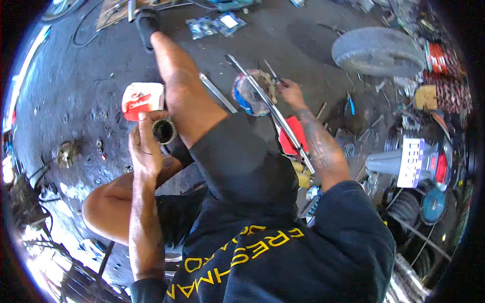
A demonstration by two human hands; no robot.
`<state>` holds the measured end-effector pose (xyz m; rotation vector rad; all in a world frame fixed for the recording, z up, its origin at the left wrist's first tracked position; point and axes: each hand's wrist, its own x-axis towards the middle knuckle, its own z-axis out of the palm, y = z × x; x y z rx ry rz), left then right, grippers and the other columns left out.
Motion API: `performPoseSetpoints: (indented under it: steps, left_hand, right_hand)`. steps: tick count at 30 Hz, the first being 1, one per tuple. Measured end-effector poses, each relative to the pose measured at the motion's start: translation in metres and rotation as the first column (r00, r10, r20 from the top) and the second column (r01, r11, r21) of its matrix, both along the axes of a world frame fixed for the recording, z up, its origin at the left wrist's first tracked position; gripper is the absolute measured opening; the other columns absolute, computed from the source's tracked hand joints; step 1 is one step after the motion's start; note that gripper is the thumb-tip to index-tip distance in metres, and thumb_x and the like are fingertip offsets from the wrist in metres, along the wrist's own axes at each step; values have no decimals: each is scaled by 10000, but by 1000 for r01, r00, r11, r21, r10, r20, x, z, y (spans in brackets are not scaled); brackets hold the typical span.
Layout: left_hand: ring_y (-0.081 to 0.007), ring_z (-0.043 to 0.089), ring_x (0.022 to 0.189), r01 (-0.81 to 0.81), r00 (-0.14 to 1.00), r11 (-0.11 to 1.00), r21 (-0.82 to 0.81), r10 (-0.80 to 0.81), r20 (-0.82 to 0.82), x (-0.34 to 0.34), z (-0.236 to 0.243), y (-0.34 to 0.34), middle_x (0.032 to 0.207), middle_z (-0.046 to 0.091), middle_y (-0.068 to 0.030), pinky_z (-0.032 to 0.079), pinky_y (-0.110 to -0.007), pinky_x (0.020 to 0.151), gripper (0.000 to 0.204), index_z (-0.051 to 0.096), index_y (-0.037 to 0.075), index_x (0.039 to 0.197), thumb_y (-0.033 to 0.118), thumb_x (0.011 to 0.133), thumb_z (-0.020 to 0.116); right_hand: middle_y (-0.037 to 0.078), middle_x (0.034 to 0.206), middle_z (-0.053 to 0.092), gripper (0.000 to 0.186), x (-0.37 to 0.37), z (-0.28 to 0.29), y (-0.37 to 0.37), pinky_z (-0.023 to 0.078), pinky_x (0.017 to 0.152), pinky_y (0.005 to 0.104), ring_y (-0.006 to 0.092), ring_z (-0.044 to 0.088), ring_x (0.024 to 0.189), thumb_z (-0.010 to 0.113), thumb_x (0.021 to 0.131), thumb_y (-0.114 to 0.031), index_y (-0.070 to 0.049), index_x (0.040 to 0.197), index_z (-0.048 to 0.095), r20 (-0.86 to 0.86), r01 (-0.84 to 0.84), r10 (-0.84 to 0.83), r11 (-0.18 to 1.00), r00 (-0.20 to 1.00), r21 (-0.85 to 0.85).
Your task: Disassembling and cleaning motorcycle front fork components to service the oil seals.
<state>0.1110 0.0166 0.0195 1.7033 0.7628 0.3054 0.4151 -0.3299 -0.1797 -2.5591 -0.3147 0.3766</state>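
My left hand (145, 146) is closed on a red and white printed packet (144, 102), the thumb pressed against its lower edge. Close beside those fingers is a round, open-topped container (163, 132) with a dark inside. My right hand (290, 94) grips a slim tool with a thin metal shaft (270, 67), which looks like a screwdriver. Its tip points away from me, above the far right rim of a round basin (245, 101) with blue and whitish sides. A long shiny metal tube (273, 108) slants across the basin and runs back beside my right forearm.
A tyre (379, 52) lies at the far right, with blue-handled pliers (350, 104) nearer. A red flat object (293, 135) lies under the tube. Plastic packets (215, 25) are on the far floor. A flat metal bar (218, 93) lies by my outstretched leg. Metal parts (67, 154) are scattered left.
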Motion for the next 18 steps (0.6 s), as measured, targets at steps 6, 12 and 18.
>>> performPoseSetpoints:
  steps: [6,12,18]
  left_hand:
    - [-398,613,838,165,914,767,620,117,-388,4,11,2,973,650,-181,485,-423,730,390,658,26,956,286,977,367]
    - [-429,589,792,341,905,695,633,-59,-422,8,-5,12,868,598,-228,460,-461,681,144,606,6,867,124,828,533]
    - [-229,535,681,402,898,814,419,-440,-8,-2,-2,4,823,559,-106,441,-342,634,255,574,-8,849,233,829,656]
  right_hand:
    - [135,1002,682,330,-138,188,195,520,766,366,229,667,902,641,847,-317,-43,1031,652,136,-435,449,674,883,597]
    - [132,801,672,102,-192,176,250,500,695,401,314,655,768,654,755,-136,-65,820,686,98,-495,570,600,816,629]
    - [111,830,708,221,-133,141,176,535,626,325,173,681,736,611,882,-223,-31,923,713,-295,-208,516,710,804,673]
